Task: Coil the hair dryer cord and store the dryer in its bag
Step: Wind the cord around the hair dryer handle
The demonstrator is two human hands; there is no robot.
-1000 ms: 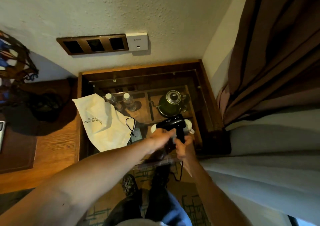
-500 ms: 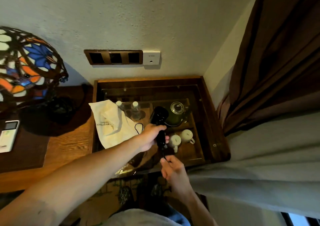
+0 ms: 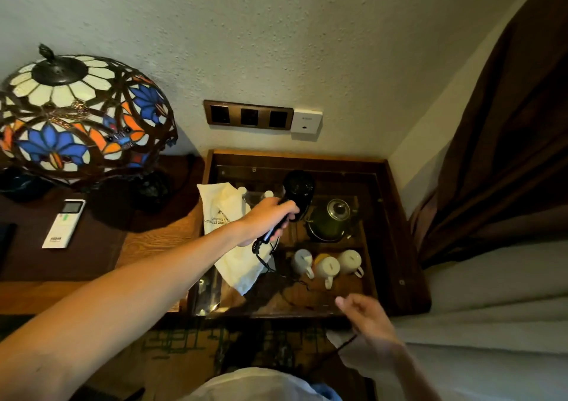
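My left hand grips the handle of the black hair dryer, holding it above the glass-topped side table with its head toward the wall. The black cord hangs from the handle's lower end, trails across the glass, and reappears at my right hand, low near the table's front edge. There the fingers curl loosely around it. The white cloth bag with printed text lies flat on the table's left part, just under my left wrist.
Under the glass sit a green kettle, three white cups and bottles. A stained-glass lamp and white remote stand on the desk to the left. Wall sockets are behind, a brown curtain and bed on the right.
My left hand took over the dryer's handle and carried it farther back over the table. My right hand left the dryer and slid down and right along the cord.
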